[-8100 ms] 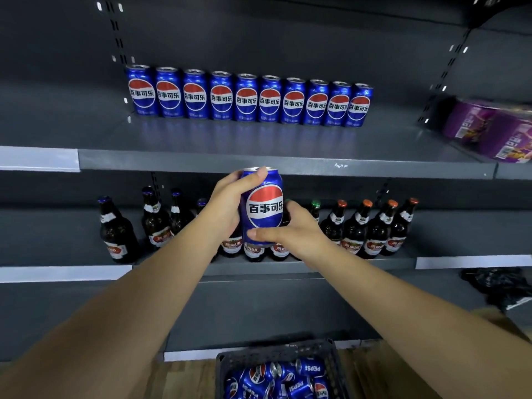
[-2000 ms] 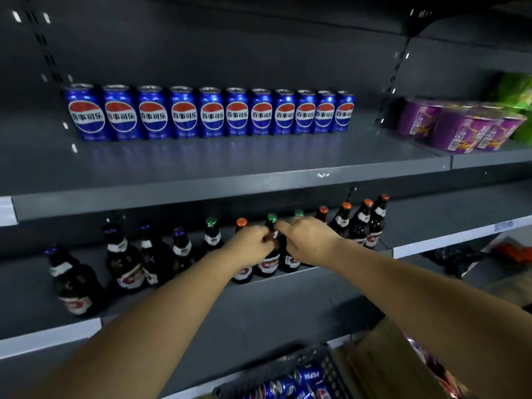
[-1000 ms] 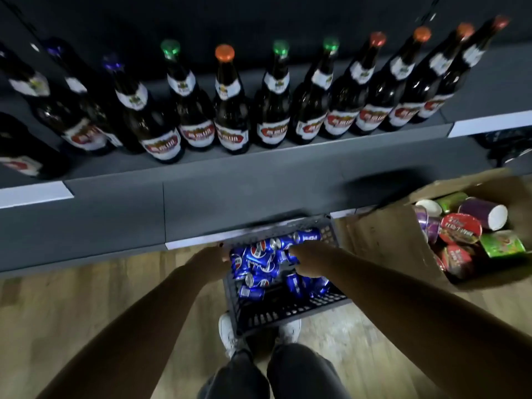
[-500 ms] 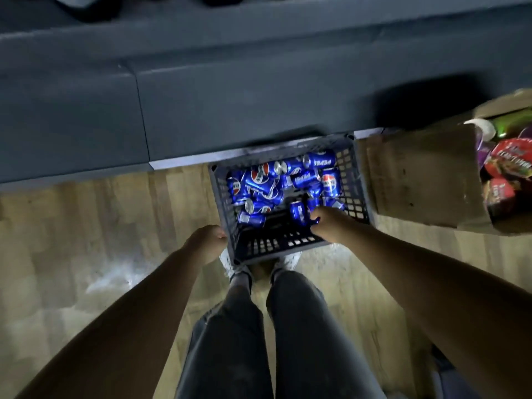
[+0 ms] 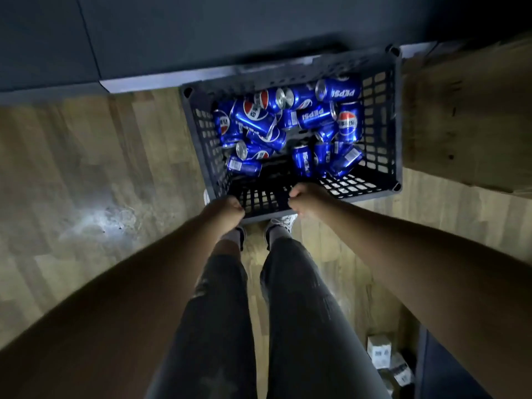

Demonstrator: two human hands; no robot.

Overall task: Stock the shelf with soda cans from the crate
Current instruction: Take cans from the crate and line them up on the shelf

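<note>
We look straight down on a dark plastic crate [image 5: 288,72], box-shaped, its walls and floor pierced in a grid of small rectangular holes. It stands on a floor of pale wooden planks [image 5: 86,168], pushed against the smooth grey base of the shelf [image 5: 172,30]. Inside it the soda cans [image 5: 316,115], glossy blue metal cylinders with red-white-blue roundels, lie jumbled on their sides toward the far wall, and the near part of the crate's floor is bare.

Our 2 hands meet its near rim. The left hand [image 5: 227,210] sits by the near-left corner with its fingers curled over the edge, gripping it. The right hand [image 5: 305,197] grips the same rim further right in a like fist. Neither holds a can.

A matte brown cardboard flap [image 5: 460,110] lies just right of the crate. Below are dark worn jeans [image 5: 302,312] and pale shoes [image 5: 283,223].
</note>
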